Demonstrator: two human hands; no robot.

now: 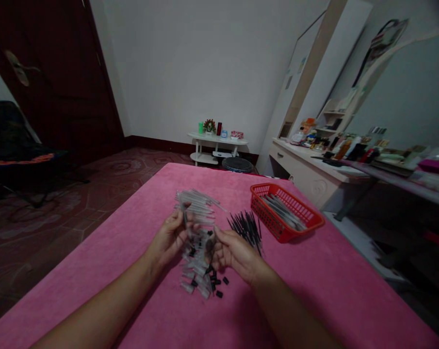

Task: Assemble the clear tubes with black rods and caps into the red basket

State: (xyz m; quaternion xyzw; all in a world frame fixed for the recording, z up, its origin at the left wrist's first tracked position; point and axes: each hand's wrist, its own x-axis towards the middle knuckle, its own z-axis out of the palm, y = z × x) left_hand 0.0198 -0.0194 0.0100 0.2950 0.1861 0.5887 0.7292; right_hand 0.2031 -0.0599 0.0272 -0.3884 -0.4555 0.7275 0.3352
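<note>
nearest the wearer, well to the near left of the red basket (pixel 277 231), a few small black caps (pixel 219 287) lie loose on the pink cloth (pixel 324 281). touching them, on the side away from the basket, is a heap of clear tubes (pixel 193 274). just beyond that heap the two hands meet. the left hand (pixel 170 238), the one farther from the basket, has its fingers curled round a single tube (pixel 185 216), held nearly upright. the right hand (pixel 237 253) pinches a small dark piece (pixel 209 246); blur hides what it is. between the right hand and the basket lies a fan of thin black wands (pixel 246 225). farther out, left of the basket and level with it, is a second spread of tubes (pixel 199 201). the basket itself holds a bundle of grey sticks (pixel 283 212).
</note>
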